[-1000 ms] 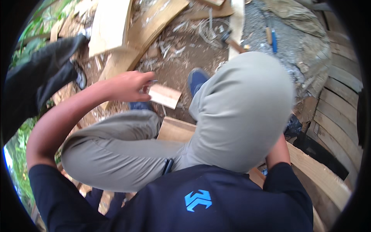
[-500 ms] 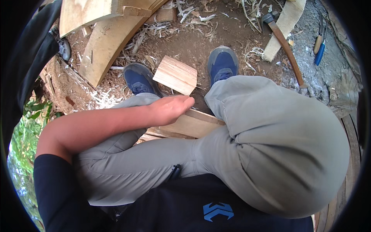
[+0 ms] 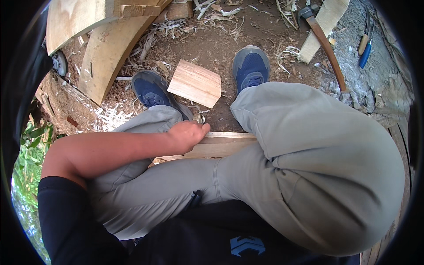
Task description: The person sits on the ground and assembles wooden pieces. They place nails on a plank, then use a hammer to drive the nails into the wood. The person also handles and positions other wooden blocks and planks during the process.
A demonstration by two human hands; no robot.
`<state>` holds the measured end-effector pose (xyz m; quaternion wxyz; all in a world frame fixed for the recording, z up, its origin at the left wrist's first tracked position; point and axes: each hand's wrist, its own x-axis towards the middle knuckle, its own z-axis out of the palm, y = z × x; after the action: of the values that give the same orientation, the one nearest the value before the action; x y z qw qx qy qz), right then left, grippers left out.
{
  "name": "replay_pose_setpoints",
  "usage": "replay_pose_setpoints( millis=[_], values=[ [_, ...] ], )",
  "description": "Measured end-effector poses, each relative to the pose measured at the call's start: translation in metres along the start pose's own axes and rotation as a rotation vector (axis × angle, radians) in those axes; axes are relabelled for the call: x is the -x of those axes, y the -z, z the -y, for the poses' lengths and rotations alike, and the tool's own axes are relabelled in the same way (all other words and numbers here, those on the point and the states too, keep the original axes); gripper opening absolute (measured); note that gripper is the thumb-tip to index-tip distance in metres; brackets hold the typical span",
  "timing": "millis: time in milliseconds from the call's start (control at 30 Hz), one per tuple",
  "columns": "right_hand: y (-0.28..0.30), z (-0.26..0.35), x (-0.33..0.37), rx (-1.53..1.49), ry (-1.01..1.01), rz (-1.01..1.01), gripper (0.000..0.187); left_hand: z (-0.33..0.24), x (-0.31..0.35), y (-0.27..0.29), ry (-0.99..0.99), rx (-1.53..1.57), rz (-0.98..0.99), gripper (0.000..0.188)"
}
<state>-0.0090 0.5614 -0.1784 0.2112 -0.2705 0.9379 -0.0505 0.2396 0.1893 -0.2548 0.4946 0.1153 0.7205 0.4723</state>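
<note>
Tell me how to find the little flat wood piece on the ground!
Find the two blue shoes on the dirt ground. Between them lies a small, flat, light-brown square wooden piece, just beyond the left hand. Unlike the long curved planks at upper left, it is short, squarish and lies alone.

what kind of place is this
Probably an outdoor woodworking spot. Wood shavings litter the dirt ground, curved planks lie nearby, and an axe rests by the feet. The left hand rests on a board.
</note>
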Motion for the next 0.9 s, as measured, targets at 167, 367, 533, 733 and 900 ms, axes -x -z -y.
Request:
replay_pose_setpoints(
  millis=[167, 367, 533, 733, 900],
  values=[
    [0.003, -0.002, 0.004, -0.005, 0.001, 0.022, 0.037, -0.003, 0.010, 0.065, 0.036, 0.033, 0.024, 0.026],
    [0.033, -0.014, 0.016, -0.081, -0.098, 0.249, 0.037, -0.011, 0.084, 0.166, -0.089, -0.324, -0.128, 0.012],
    [0.126, -0.021, -0.015, -0.088, -0.263, 0.824, 0.036, -0.067, 0.149, 0.225, 0.056, -0.391, -0.357, 0.008],
    [0.245, 0.068, -0.143, -0.548, 0.091, -0.100, 0.031, -0.081, 0.215, 0.253, 0.250, -0.407, -0.863, 0.026],
    [0.246, 0.275, -0.250, -0.825, 0.344, 0.222, 0.049, 0.005, 0.253, 0.237, 0.266, -0.156, -1.424, 0.037]
  ],
)
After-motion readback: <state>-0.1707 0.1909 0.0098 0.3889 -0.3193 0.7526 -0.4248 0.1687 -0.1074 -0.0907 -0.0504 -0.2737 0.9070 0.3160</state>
